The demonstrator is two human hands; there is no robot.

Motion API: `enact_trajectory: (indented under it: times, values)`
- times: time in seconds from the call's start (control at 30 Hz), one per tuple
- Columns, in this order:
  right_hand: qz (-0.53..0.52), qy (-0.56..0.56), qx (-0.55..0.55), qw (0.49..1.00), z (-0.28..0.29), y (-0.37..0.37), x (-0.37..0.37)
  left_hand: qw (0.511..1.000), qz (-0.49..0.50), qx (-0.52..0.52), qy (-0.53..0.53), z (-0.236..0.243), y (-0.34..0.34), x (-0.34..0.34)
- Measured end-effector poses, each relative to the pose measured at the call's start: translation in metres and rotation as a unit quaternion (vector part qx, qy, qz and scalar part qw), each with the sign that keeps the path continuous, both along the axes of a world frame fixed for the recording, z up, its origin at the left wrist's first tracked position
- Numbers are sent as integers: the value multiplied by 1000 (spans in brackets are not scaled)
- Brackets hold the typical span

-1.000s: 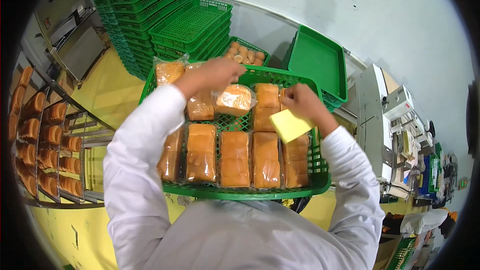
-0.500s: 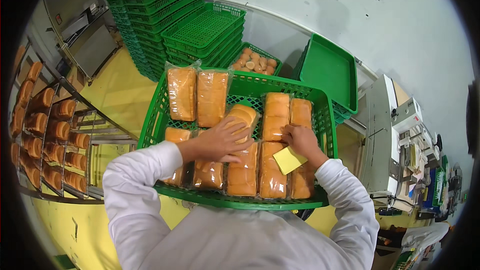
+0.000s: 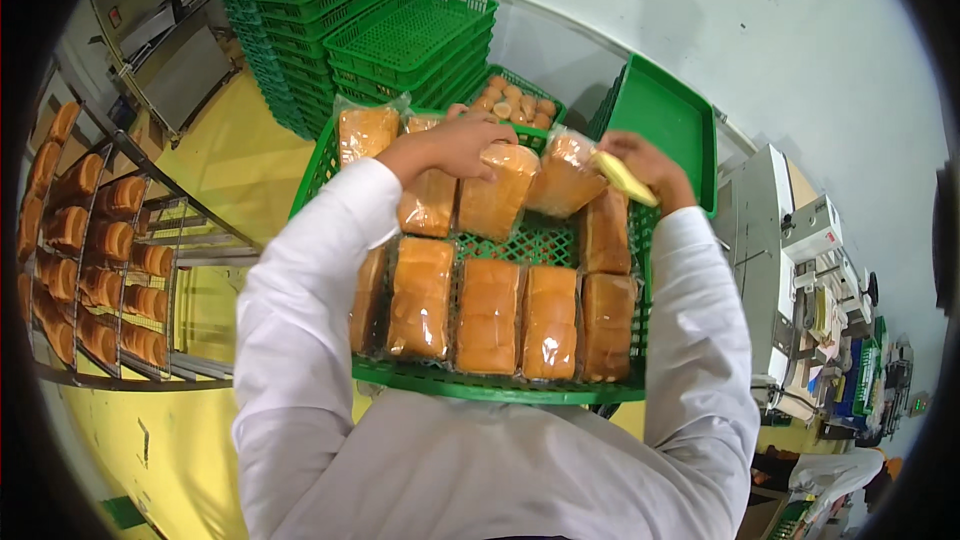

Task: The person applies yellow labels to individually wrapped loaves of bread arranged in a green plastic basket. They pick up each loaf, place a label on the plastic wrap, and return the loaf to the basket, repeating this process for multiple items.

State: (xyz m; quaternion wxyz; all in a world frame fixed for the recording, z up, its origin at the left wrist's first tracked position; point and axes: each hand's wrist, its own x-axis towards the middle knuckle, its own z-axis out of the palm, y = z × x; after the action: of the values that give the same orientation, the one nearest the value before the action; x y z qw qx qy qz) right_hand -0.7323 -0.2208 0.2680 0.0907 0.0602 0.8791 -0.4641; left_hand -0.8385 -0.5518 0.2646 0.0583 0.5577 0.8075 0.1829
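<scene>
A green plastic crate (image 3: 500, 392) in front of me holds loaves in clear bags. My left hand (image 3: 460, 148) is closed over the far end of a bagged loaf (image 3: 497, 202) in the middle of the far row. To its right, another bagged loaf (image 3: 566, 180) leans, its far end raised. My right hand (image 3: 645, 168), blurred, is closed on a yellow pad of paper (image 3: 625, 180) beside this loaf's upper corner; whether it also grips the bag I cannot tell. Several bagged loaves (image 3: 488, 315) lie along the near row.
Tall stacks of green crates (image 3: 400, 35) stand behind on the left. Round buns (image 3: 515, 105) fill a crate beyond mine; a green tray (image 3: 665, 130) lies at the far right. A rack of unwrapped loaves (image 3: 110, 250) stands left, a white machine (image 3: 760, 260) right.
Both hands have moved away from me. The middle loaf has shifted into the far row under my left hand. The loaf by my right hand has gone from lying flat to tilted.
</scene>
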Motion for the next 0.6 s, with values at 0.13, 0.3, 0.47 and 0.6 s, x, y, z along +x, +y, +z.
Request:
enact_trajectory:
  times: [0.13,0.3,0.47,0.6]
  values:
    - [-75,42,52,995,-60,50,-17,998,12,-9,-65,4,28,-44]
    - [5,8,-36,999,-8,23,-12,964,-4,56,-261,13,20,-63]
    - [-92,23,-32,995,-8,-20,-7,984,26,-112,-137,8,31,-51]
    - [-174,217,191,941,-24,-15,-22,992,34,-27,-116,-18,26,-56]
